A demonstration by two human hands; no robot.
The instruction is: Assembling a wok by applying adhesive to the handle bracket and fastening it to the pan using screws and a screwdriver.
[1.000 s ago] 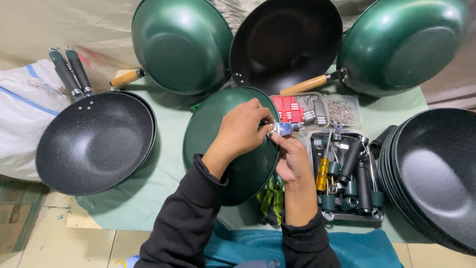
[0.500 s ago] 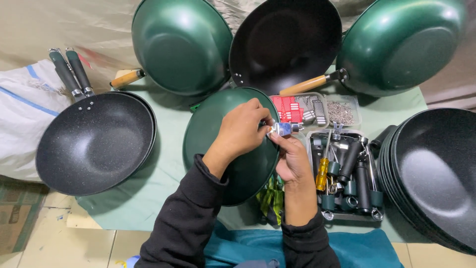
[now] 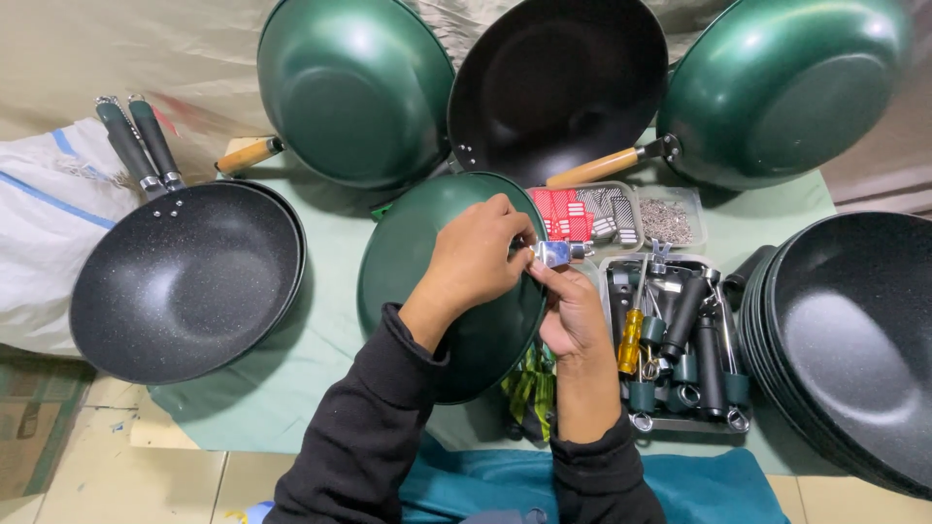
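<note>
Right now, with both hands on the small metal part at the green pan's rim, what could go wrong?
1. The small metal part is pinched only by fingertips of the left hand and right hand; it may slip and drop into the tool tray beside it.
2. The green pan looks tilted, so it might shift.

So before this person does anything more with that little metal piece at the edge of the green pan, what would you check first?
1. Left hand grips the small metal fitting: ok.
2. Right hand supports the fitting from below: ok.
3. Green pan lies steady in front of the person: ok, under both hands.
4. Fitting lined up with the pan's rim: cannot tell, fingers hide the joint.
5. Yellow-handled screwdriver close by: ok, lying in the tool tray beside the right hand.
6. Screws ready: cannot tell; the clear box holds small metal bits too fine to make out.
</note>
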